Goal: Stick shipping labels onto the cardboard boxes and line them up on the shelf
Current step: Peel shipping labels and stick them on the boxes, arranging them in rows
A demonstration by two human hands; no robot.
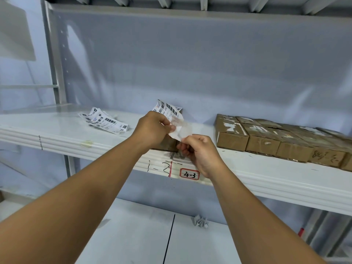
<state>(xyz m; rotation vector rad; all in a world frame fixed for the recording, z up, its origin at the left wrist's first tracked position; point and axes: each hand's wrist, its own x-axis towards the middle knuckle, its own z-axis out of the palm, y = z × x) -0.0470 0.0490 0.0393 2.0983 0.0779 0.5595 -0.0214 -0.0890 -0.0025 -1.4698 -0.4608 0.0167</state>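
Both my hands are raised over the white shelf [66, 134] at its middle. My left hand [154, 128] pinches a white shipping label [167, 110] printed with barcodes. My right hand [198, 151] pinches the translucent backing paper [182, 130], which curls away from the label between the two hands. A brown cardboard box [167, 144] lies on the shelf right behind my hands and is mostly hidden by them. To the right, several brown cardboard boxes [276, 140] stand side by side in a row on the shelf.
A loose pile of shipping labels [104, 121] lies on the shelf to the left. The shelf's front edge carries a small tag reading 4-3 [189, 174]. A crumpled paper scrap [201, 221] lies on the lower shelf [133, 235].
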